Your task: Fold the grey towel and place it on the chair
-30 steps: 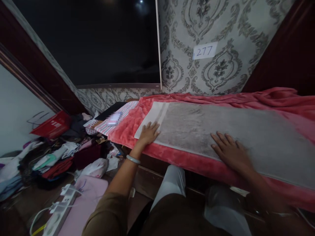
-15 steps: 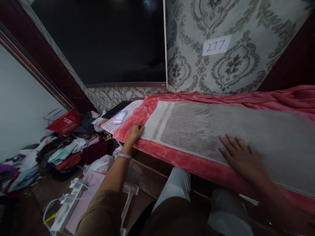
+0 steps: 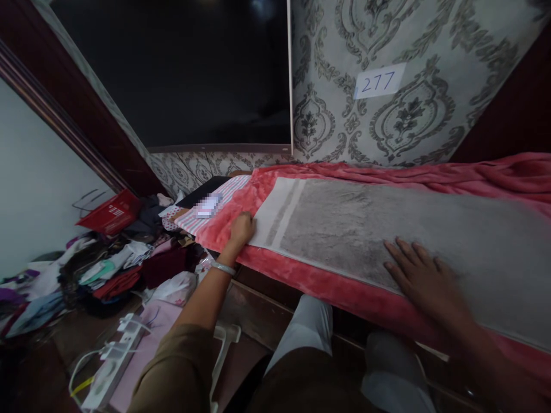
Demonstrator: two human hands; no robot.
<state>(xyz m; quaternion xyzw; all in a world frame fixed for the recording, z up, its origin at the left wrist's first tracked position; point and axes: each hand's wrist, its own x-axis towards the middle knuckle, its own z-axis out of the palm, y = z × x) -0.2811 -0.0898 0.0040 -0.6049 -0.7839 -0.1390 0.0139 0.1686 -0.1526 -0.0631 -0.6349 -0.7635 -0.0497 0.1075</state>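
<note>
Two hands: left [image 3: 242, 229] curled, grip unclear; right [image 3: 418, 274] spread | grey towel [image 3: 331, 223] on red blanket [image 3: 310, 276] | wallpaper [image 3: 408, 115]

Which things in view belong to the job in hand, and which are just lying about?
Job in hand:
- grey towel, right hand spread on it
- left hand, curled at its pale-banded end; grip unclear
- red blanket, underneath

Lying about:
- red basket
- heaped clothes
- power strip
</note>
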